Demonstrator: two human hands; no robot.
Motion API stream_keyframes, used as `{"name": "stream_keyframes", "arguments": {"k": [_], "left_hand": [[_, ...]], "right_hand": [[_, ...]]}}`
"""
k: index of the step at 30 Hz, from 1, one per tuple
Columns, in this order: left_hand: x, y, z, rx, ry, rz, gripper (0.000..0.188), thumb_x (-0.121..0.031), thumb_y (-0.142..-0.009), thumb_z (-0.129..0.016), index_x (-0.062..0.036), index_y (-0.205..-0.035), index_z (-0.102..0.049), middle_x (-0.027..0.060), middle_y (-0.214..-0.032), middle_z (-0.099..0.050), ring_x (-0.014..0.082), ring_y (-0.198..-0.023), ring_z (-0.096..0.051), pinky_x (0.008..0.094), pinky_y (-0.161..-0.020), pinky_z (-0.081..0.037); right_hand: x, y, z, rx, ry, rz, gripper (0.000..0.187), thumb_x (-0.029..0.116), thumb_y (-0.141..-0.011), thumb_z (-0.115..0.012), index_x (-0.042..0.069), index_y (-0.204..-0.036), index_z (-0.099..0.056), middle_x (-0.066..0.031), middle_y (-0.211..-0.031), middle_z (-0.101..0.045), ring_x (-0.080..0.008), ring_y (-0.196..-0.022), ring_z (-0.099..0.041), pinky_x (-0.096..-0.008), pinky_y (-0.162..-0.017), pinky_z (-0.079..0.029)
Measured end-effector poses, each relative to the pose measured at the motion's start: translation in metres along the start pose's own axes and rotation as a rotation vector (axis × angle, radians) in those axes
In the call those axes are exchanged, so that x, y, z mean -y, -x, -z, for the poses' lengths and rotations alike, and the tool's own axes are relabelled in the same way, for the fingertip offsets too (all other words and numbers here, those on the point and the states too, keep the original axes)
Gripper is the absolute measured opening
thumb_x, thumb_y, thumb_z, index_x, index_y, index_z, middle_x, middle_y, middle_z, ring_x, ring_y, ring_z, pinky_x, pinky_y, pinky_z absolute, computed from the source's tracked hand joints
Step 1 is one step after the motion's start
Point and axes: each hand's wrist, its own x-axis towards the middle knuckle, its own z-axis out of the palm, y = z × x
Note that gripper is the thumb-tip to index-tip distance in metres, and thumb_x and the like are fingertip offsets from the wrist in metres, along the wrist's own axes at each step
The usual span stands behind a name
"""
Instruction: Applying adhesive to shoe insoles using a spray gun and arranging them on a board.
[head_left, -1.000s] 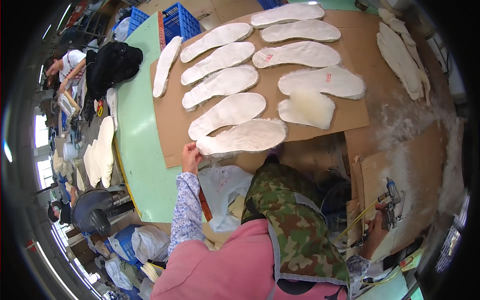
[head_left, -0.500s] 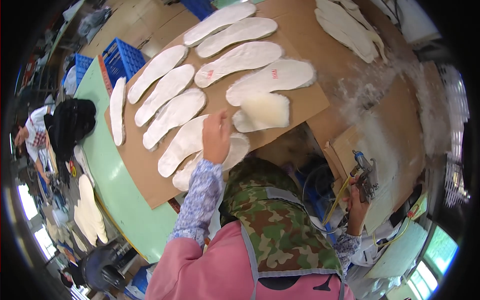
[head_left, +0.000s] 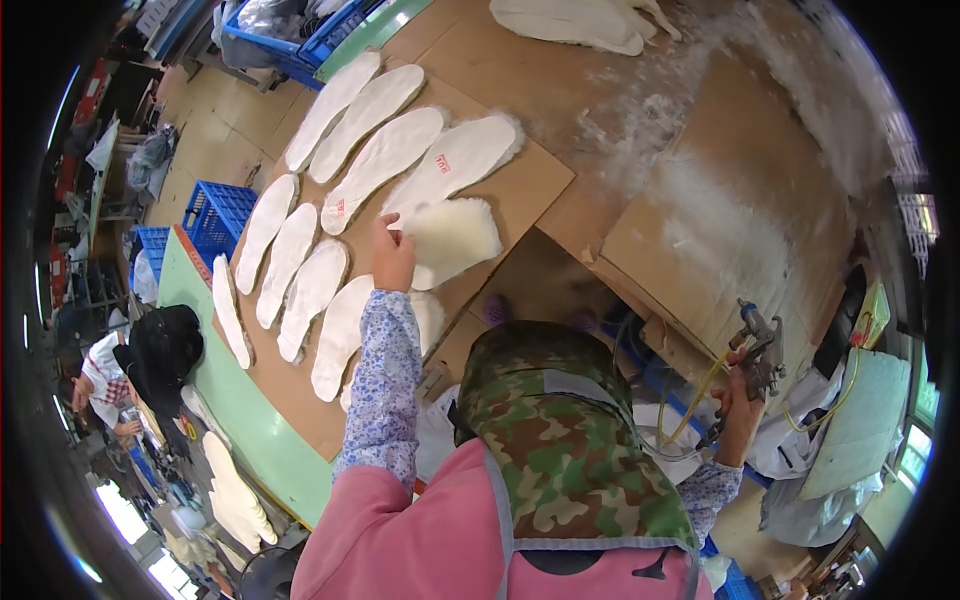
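My left hand (head_left: 393, 262) reaches over the brown cardboard sheet, fingers curled in a pinch at the left edge of a fluffy cream fleece insole (head_left: 455, 238). That insole looks folded over, pile side up, partly covering its own pale backing. Around it lie several white fleece insoles (head_left: 383, 160) in rows, two with small red marks. Some insoles are partly hidden beneath my left forearm. Off to the right, away from the sheet, my right hand (head_left: 740, 408) is wrapped round the handle of a metal spray gun (head_left: 762, 350) with a yellow hose.
Beneath the cardboard sheet (head_left: 545, 180) is a green tabletop (head_left: 270, 450). A fluff-covered cardboard panel (head_left: 690, 210) slopes at the right. More insoles (head_left: 570, 22) lie at the far edge. Blue crates (head_left: 218, 210) stand beyond the table; another person (head_left: 105, 375) sits at the left.
The view has turned, shifting the table. My left hand has moved farther forward to the fleece insole's edge. The spray gun stays in my right hand.
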Motion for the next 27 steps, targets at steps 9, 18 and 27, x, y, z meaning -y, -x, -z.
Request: {"name": "stream_keyframes", "arguments": {"k": [9,18,27], "left_hand": [[-0.025,-0.015,0.011,0.03,0.233,0.057,0.043,-0.01,-0.077,-0.058,-0.0079,-0.12,-0.053,0.0014,-0.087,-0.052,0.0115,-0.071,-0.049,0.0263,-0.06,-0.044],[-0.097,0.018,0.025,0.001,0.23,-0.124,0.051,-0.011,-0.083,-0.052,-0.0059,-0.133,-0.044,0.0129,-0.114,-0.055,0.0212,-0.102,-0.055,0.0337,-0.085,-0.045],[-0.154,0.058,0.027,-0.011,0.332,-0.21,0.048,-0.01,-0.086,-0.049,-0.0001,-0.133,-0.042,0.0163,-0.125,-0.05,0.0243,-0.115,-0.05,0.0366,-0.1,-0.038]], "right_hand": [[-0.027,-0.061,0.075,0.102,0.021,-0.003,0.029,0.019,-0.09,-0.061,0.005,-0.116,-0.062,0.0031,-0.072,-0.053,-0.0039,-0.052,-0.042,-0.0223,-0.046,-0.03],[-0.081,-0.167,0.193,0.029,-0.081,-0.152,0.034,0.017,-0.084,-0.066,0.003,-0.115,-0.063,0.0026,-0.076,-0.055,-0.0085,-0.058,-0.051,-0.0243,-0.056,-0.046],[-0.138,-0.2,0.228,-0.057,-0.261,-0.243,0.023,0.016,-0.082,-0.068,0.001,-0.099,-0.06,-0.0013,-0.076,-0.06,-0.0101,-0.064,-0.054,-0.0272,-0.06,-0.049]]}}
